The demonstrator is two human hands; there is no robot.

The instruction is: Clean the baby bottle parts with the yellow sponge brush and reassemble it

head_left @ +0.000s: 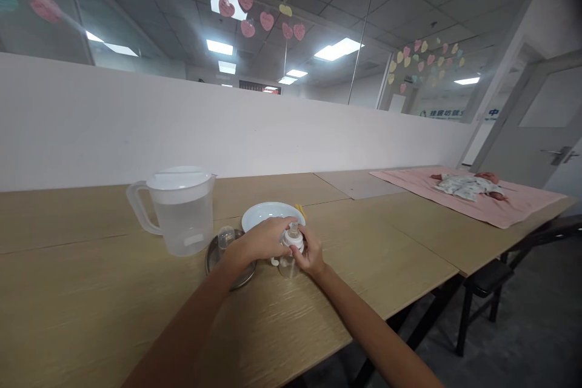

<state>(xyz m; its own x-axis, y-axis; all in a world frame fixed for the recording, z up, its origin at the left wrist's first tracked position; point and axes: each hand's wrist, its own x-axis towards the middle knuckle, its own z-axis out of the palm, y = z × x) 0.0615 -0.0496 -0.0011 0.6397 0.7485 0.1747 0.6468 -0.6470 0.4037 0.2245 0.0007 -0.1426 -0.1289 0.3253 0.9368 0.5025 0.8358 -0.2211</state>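
Observation:
Both my hands are closed around the top of a clear baby bottle (pixel 289 268) with a white collar and a clear nipple. My left hand (pixel 268 239) reaches over from the left, its fingers at the collar. On the other side, my right hand (pixel 311 251) grips the collar with thumb and fingers. The bottle is upright at the table, and a white handle shows at its left. Just left of my hands lies a round metal tray (pixel 243 282) with a clear dome-shaped cap (pixel 226 237) on it. Behind them sits a white bowl (pixel 254 213), partly hidden by my left hand.
A lidded translucent pitcher (pixel 182 218) stands at the left. Something yellow (pixel 301 211) is beside the bowl. At the table's far right, a baby-like figure (pixel 461 187) lies on a pink cloth (pixel 509 209). A black stool (pixel 488 279) is by the table's right edge.

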